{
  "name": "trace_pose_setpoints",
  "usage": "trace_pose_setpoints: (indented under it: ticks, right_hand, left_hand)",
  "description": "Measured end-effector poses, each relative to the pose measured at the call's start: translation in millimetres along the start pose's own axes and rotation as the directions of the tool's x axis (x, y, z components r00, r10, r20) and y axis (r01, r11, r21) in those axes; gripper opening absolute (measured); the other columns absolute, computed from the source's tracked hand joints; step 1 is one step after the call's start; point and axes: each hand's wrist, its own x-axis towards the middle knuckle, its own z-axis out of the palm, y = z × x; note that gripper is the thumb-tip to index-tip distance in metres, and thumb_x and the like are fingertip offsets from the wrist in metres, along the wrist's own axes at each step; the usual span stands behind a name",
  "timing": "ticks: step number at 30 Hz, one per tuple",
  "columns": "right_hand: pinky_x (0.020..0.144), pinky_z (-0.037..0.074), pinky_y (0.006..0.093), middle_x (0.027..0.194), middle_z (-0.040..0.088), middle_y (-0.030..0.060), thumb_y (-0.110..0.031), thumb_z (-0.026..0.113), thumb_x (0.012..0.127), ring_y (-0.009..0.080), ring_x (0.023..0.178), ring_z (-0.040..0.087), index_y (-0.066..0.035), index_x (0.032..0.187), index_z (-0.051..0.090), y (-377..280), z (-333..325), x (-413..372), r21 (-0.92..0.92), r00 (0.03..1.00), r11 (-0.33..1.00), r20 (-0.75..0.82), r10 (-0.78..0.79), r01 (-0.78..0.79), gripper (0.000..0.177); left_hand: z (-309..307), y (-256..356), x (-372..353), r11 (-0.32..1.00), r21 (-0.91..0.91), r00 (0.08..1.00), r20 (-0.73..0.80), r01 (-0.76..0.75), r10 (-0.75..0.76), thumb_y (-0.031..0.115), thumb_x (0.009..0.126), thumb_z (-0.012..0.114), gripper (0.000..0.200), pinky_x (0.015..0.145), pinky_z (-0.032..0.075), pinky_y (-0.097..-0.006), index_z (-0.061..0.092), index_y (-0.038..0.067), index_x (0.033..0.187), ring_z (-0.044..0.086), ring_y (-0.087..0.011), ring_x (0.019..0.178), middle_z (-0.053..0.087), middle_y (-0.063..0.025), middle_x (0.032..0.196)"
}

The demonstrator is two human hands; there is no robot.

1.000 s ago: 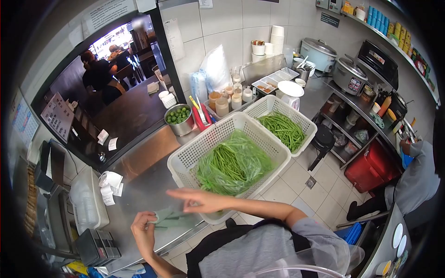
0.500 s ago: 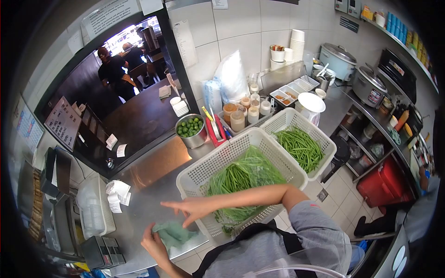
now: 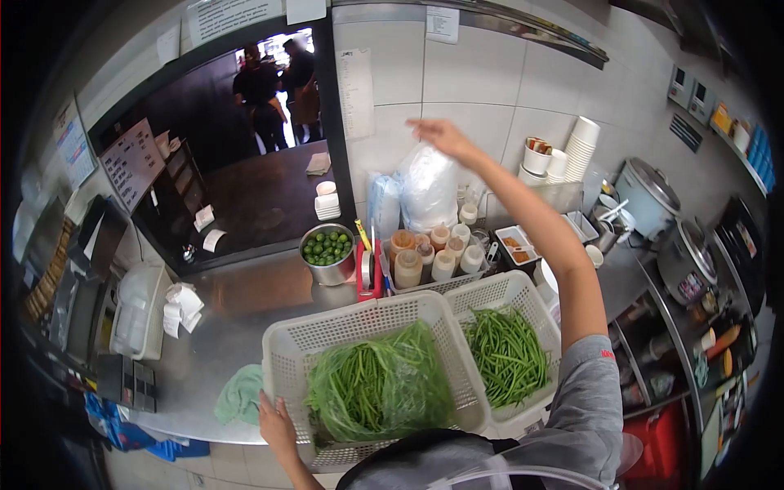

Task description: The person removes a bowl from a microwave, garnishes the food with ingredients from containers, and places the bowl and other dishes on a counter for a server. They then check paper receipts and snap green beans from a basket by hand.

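My left hand is at the left side of a large white perforated plastic basket, its fingers gripping the wall. Inside lies a clear plastic bag of long green vegetables. A crumpled green cloth lies on the counter just left of that hand. My right hand is raised at the far end of my stretched arm, fingers extended and holding nothing visible. It appears in front of the wall, above a white plastic bag. A second white basket with green beans stands right of the first.
A metal pot of small green limes stands behind the large basket. Squeeze bottles and a red holder are beside it. Receipts lie left on the steel counter. Two people stand beyond the hatch.
My left hand has let go of the green cloth and moved to the basket's side. My right arm has swung up and away over the baskets. The large basket has shifted left.
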Motion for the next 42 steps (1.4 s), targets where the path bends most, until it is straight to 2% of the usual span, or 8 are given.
trace_pose_setpoints:
  ticks: [12,18,23,33,36,37,40,42]
  right_hand:
    - [0.1,0.015,0.0554,0.141,0.025,0.0049,-0.026,0.048,0.086,0.0244,0.131,0.016,-0.023,0.127,0.042,56,-139,171,0.554,0.834,0.817,-0.518,0.191,0.157,0.042]
    - [0.086,0.044,0.0397,0.11,0.056,0.0104,0.0,0.057,0.076,0.025,0.101,0.052,-0.011,0.113,0.057,27,-115,213,0.685,0.709,0.596,-0.657,0.258,0.419,0.039]
    - [0.072,0.053,0.0263,0.097,0.059,0.0122,0.01,0.049,0.072,0.0219,0.086,0.057,-0.008,0.104,0.062,-11,-50,209,0.501,0.864,0.846,-0.492,0.106,0.182,0.039]
    - [0.078,0.046,0.0266,0.12,0.047,0.0166,0.008,0.04,0.079,0.0227,0.097,0.051,0.003,0.111,0.054,-53,-46,271,0.726,0.968,0.677,-0.239,0.082,0.122,0.035]
    - [0.091,0.037,0.0437,0.126,0.045,0.0116,-0.019,0.072,0.065,0.0265,0.115,0.042,-0.012,0.129,0.036,-50,-29,246,0.267,0.941,0.959,-0.338,-0.002,0.098,0.075]
    - [0.097,0.033,0.0433,0.129,0.034,0.0262,-0.003,0.035,0.076,0.0374,0.12,0.034,-0.02,0.124,0.046,-46,-13,236,0.042,0.86,0.999,-0.511,0.017,0.005,0.052]
    - [0.088,0.041,0.0409,0.111,0.053,0.0167,-0.007,0.056,0.061,0.0342,0.104,0.048,-0.021,0.119,0.049,-50,37,152,-0.57,0.804,0.797,-0.37,-0.466,0.199,0.06]
    - [0.086,0.039,0.0407,0.101,0.058,0.0167,-0.027,0.041,0.083,0.0323,0.096,0.052,-0.003,0.098,0.06,-17,76,125,-0.174,0.622,0.597,0.233,-0.748,0.783,0.034]
  left_hand:
    - [-27,33,-1,0.991,0.045,0.99,0.052,0.125,-0.128,0.036,0.084,0.049,0.048,0.067,0.044,-0.0467,0.041,0.004,0.118,0.056,-0.0406,0.081,0.058,-0.0244,0.094]
    - [-28,41,-4,0.99,0.059,0.991,0.01,0.13,-0.131,0.038,0.082,0.053,0.051,0.067,0.045,-0.0454,0.041,0.004,0.118,0.057,-0.0397,0.081,0.058,-0.0236,0.093]
    - [-28,43,-3,0.988,0.036,0.988,0.029,0.149,-0.15,0.038,0.081,0.054,0.052,0.068,0.045,-0.0449,0.042,0.003,0.118,0.057,-0.0393,0.081,0.059,-0.0234,0.094]
    - [-29,42,-2,0.991,0.017,0.991,-0.012,0.13,-0.13,0.039,0.079,0.056,0.055,0.07,0.046,-0.0438,0.043,0.002,0.118,0.057,-0.0384,0.083,0.058,-0.0231,0.096]
    - [-25,35,-4,0.996,0.024,0.996,-0.021,0.086,-0.086,0.038,0.079,0.056,0.057,0.072,0.045,-0.0434,0.042,0.001,0.119,0.056,-0.039,0.086,0.057,-0.0239,0.097]
    - [-25,35,-3,0.996,0.005,0.996,-0.002,0.089,-0.089,0.039,0.08,0.055,0.058,0.074,0.045,-0.0434,0.04,0.001,0.121,0.055,-0.0397,0.089,0.056,-0.025,0.1]
    - [-16,27,-5,0.991,0.133,0.998,-0.063,0.002,0.006,0.037,0.08,0.056,0.06,0.09,0.034,-0.0453,0.038,0.0,0.124,0.04,-0.0391,0.109,0.042,-0.0243,0.12]
    - [-15,30,-3,0.974,0.184,0.981,-0.117,-0.134,0.157,0.03,0.077,0.061,0.061,0.095,0.027,-0.0471,0.037,0.001,0.126,0.032,-0.0381,0.116,0.034,-0.0216,0.128]
